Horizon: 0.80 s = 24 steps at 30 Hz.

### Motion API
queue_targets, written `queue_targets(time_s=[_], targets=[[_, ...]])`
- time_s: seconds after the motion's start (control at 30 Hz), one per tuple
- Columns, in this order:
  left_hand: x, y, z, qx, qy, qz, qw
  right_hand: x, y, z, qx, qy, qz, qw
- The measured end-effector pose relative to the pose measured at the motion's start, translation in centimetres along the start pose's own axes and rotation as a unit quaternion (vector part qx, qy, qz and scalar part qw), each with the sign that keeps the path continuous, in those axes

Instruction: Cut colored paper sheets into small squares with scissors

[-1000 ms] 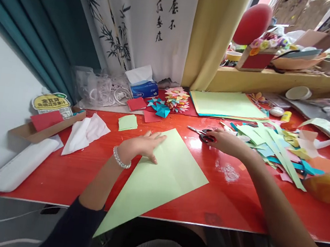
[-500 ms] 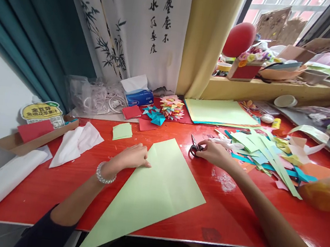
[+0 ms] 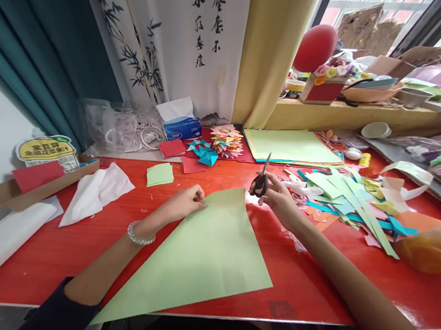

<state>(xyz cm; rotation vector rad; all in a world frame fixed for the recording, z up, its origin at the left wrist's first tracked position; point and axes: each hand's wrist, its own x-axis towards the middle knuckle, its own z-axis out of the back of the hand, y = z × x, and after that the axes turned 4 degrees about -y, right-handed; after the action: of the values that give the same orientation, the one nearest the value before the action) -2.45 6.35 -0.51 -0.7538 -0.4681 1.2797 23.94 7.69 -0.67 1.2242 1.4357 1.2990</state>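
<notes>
Green sheet (image 3: pixel 210 245) on red table (image 3: pixel 301 292), scissors (image 3: pixel 260 184) in hand.
Left hand (image 3: pixel 183 204) pinches sheet's left edge; right hand (image 3: pixel 279 201) grips scissors by the handles, blades upward, just right of sheet's far end. Paper scraps (image 3: pixel 350 198) right of sheet.

The right hand (image 3: pixel 279 198) hides part of the scissors (image 3: pixel 263 175). The left hand (image 3: pixel 183 204) covers a bit of paper (image 3: pixel 202 260). The scroll (image 3: pixel 170 34) is cut off on top, the bag (image 3: pixel 439 248) on the right.
</notes>
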Motion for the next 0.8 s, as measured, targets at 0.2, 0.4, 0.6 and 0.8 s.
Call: queue_targets(time_s=[0.2,0.4,0.6,0.8], targets=[[0.0,-0.6,2.2,-0.248,-0.068,0.018,0.966,0.8,-0.2,1.5,0.023,0.017,0.003,1.000],[-0.1,-0.8,2.6,-0.317,-0.107,0.007,0.942,-0.7,0.4,0.1,-0.064,0.080,0.002,0.995],[-0.9,-1.9,2.7,-0.372,-0.059,0.053,0.925,-1.3,0.7,-0.8,-0.105,0.022,0.002,0.994],[-1.9,-2.3,3.2,-0.356,0.131,0.177,0.908,-0.5,1.7,0.9,-0.098,-0.100,0.113,0.984]])
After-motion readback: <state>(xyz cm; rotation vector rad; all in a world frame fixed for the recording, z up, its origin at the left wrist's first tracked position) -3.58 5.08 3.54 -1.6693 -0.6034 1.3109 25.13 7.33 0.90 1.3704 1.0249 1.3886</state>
